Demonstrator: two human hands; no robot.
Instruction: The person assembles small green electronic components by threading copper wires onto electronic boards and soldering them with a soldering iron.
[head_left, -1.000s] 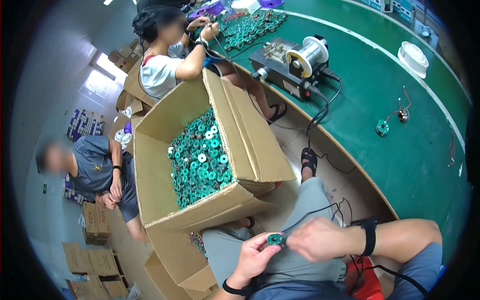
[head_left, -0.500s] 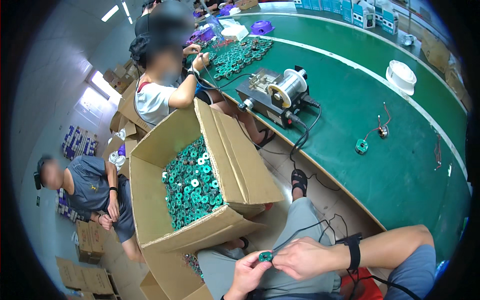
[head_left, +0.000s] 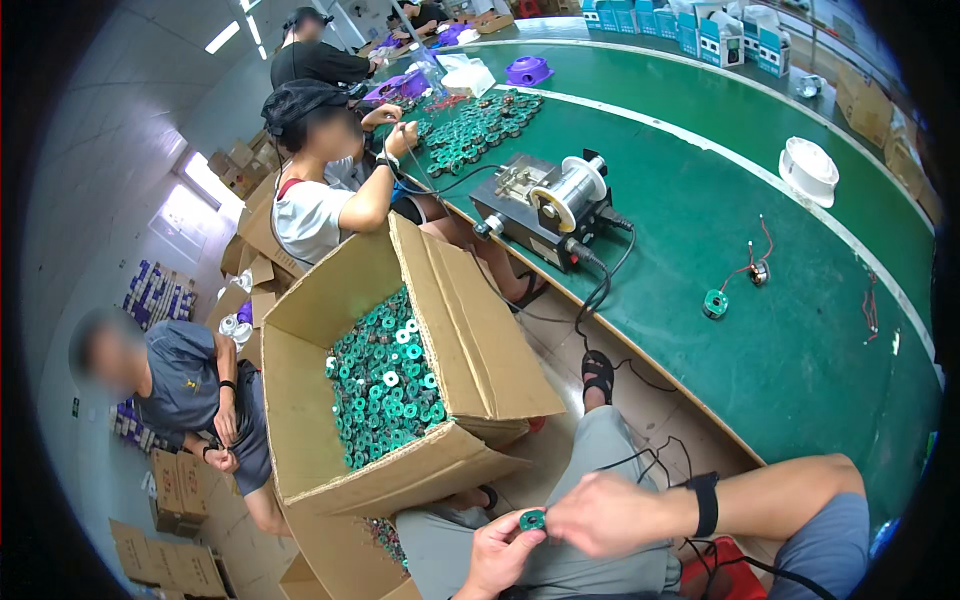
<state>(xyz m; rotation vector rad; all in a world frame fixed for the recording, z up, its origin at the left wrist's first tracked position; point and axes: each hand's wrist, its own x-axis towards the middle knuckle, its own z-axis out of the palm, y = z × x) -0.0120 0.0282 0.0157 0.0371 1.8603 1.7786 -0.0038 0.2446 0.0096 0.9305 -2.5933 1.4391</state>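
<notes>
A small round green ring-shaped part [head_left: 532,520] is pinched between the thumb and fingers of my left hand [head_left: 498,552], above my lap. My right hand [head_left: 600,514] is closed close beside the part's right edge, its fingertips bunched and blurred. What those fingers hold, if anything, I cannot make out. A thin black cable [head_left: 655,455] loops up behind my right hand. To the left of my knees an open cardboard box [head_left: 480,320] holds a heap of similar green parts [head_left: 385,385].
On the green table [head_left: 650,370] stand a black machine with a wire spool [head_left: 570,198] and a white round housing [head_left: 808,170]. A wired green part [head_left: 715,304] and red wires [head_left: 870,305] lie nearer. A co-worker [head_left: 325,190] sits beyond the box; another person [head_left: 190,380] sits left.
My right hand has shifted slightly and is now smeared by motion. The green part stays in my left hand. The view has tilted a little.
</notes>
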